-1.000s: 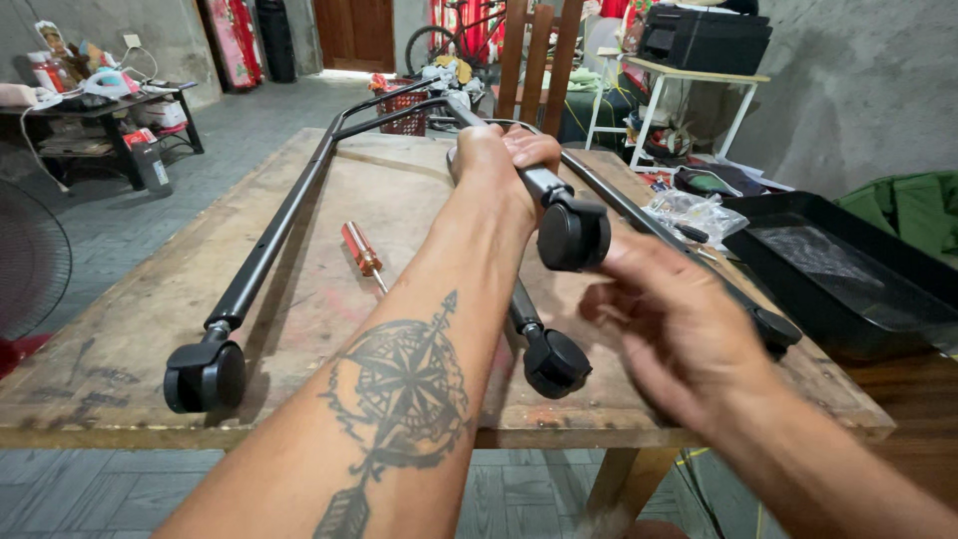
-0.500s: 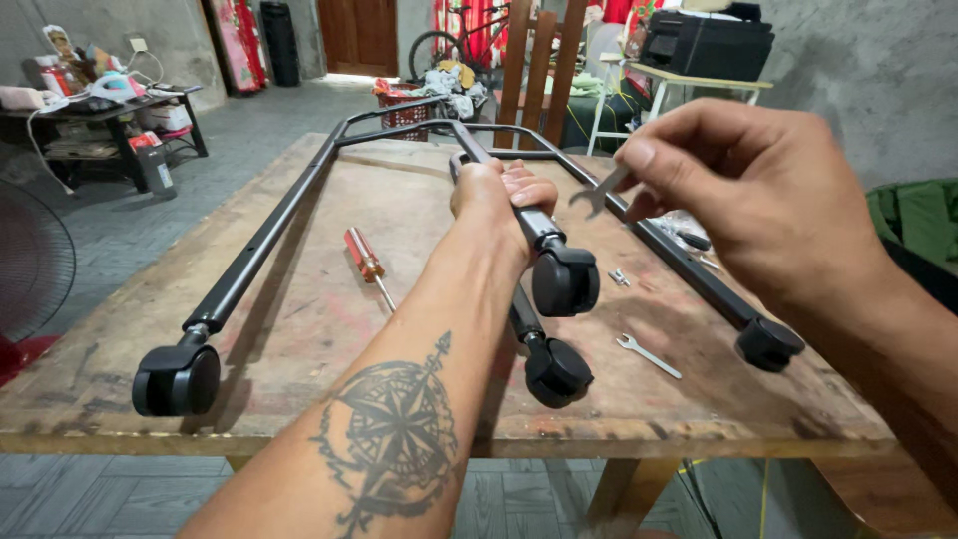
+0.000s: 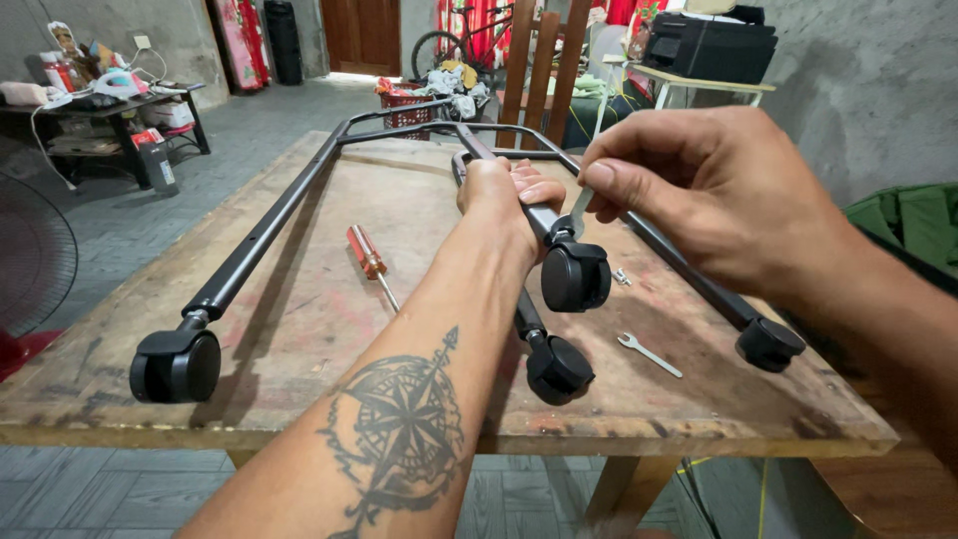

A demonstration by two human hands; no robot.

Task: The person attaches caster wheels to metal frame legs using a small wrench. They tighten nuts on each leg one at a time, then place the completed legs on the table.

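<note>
Left hand (image 3: 504, 195) grips black tube frame (image 3: 264, 235) above raised caster (image 3: 576, 276); right hand (image 3: 699, 190) pinches small flat wrench (image 3: 579, 208) there.

A black tube frame (image 3: 299, 190) is laid on a worn wooden table (image 3: 299, 329). One raised tube of it is gripped by the left hand (image 3: 504, 195), just above a caster (image 3: 576, 276). A small spanner (image 3: 579, 212) is pinched in the fingers of the right hand (image 3: 718, 190) and set at the caster's stem. Three more casters (image 3: 178, 364) are seen at the other tube ends. A red screwdriver (image 3: 367, 256) and a second spanner (image 3: 649, 354) are left lying on the table.
</note>
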